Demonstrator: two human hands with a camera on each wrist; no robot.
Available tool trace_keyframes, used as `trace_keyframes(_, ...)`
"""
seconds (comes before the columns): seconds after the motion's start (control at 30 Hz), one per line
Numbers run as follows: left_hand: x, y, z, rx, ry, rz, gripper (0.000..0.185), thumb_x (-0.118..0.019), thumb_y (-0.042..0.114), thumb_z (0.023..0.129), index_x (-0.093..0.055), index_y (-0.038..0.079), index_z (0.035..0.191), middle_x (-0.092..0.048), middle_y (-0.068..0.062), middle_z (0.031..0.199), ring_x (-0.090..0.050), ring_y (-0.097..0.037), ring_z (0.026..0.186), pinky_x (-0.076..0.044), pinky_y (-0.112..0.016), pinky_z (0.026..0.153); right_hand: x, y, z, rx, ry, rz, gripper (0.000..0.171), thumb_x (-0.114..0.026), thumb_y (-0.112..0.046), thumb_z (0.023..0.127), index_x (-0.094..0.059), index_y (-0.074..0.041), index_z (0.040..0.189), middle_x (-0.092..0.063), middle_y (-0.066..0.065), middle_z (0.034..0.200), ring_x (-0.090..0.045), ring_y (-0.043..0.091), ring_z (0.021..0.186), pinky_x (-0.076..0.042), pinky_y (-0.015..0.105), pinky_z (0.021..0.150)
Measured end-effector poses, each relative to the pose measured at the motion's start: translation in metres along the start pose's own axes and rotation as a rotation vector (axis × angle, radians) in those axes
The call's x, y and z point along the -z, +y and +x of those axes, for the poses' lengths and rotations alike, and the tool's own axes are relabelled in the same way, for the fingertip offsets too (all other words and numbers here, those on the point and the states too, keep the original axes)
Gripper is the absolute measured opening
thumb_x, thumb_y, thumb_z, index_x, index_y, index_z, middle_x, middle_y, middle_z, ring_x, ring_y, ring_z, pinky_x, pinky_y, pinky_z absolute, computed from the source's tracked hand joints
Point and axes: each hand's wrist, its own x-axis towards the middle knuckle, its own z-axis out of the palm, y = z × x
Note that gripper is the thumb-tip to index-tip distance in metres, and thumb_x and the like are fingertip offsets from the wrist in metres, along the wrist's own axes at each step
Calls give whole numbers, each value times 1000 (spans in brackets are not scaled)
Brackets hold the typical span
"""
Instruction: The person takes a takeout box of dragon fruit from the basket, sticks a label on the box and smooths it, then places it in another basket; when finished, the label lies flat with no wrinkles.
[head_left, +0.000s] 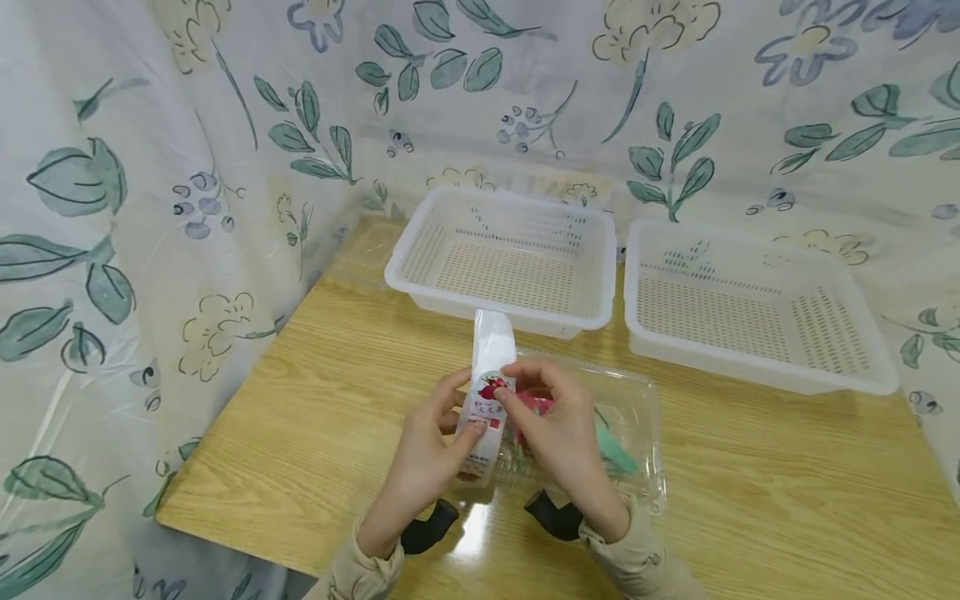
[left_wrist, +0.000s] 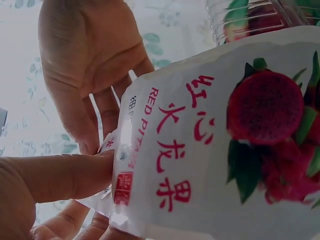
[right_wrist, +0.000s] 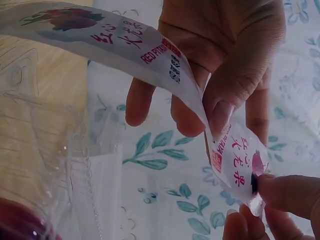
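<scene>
A white paper or film strip (head_left: 492, 337) printed with red pitaya fruit and characters stands between my hands in the head view. My left hand (head_left: 420, 442) pinches its lower part, thumb across the printed face. My right hand (head_left: 562, 417) pinches its right edge by the fruit picture with thumb and index finger. Seen from the right wrist, the strip (right_wrist: 125, 47) bends and a short printed part shows between the two hands. Behind my right hand lies a clear plastic box (head_left: 648, 417) with something pink and green (head_left: 617, 446) in it, partly hidden.
Two white perforated baskets stand at the back of the wooden table (head_left: 315, 400), one in the middle (head_left: 502, 312) and one on the right (head_left: 757, 367). A clear plastic piece (head_left: 367, 250) lies left of the middle basket. Floral curtain (head_left: 247, 167) surrounds the table's back and left.
</scene>
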Motion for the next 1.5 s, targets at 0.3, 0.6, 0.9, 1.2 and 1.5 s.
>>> trace_keyframes(0.3,5,-3,1,34,2,-72,47,-60,3,93,-46,8,138,-67,-20,98,-72,-17,79,-58,-27,69,-3,4,-1,56,-15,-22,14,-75,3,78,-69,-8,84,-69,4,84,-62,9,74,-53,25,63)
trace_keyframes(0.6,19,1,8,-48,108,-154,40,-55,-5,93,-49,-2,132,-63,-26,99,-64,-4,77,-55,-22,72,-8,5,-7,110,-71,-52,19,-78,4,75,-70,-11,83,-70,2,86,-63,12,77,-56,26,65)
trace_keyframes(0.9,22,-4,13,11,152,-113,52,-63,-10,86,-51,5,134,-64,-17,95,-58,-2,63,-42,-17,55,-14,4,-14,142,-100,-101,19,-78,4,74,-68,-12,77,-66,7,101,-57,15,80,-46,20,57)
trace_keyframes(1.2,40,-15,22,86,262,-124,53,-58,-9,90,-45,6,138,-58,-13,99,-61,-6,54,-48,-17,50,-9,0,-29,261,-171,-91,23,-81,1,73,-67,-16,80,-66,6,123,-62,25,114,-56,35,88)
trace_keyframes(1.5,60,-5,17,139,214,-395,49,-53,-8,93,-41,7,137,-58,2,95,-61,-6,56,-54,-20,51,17,-12,-47,259,-325,195,22,-71,7,79,-67,-13,86,-72,3,84,-68,11,81,-56,24,77)
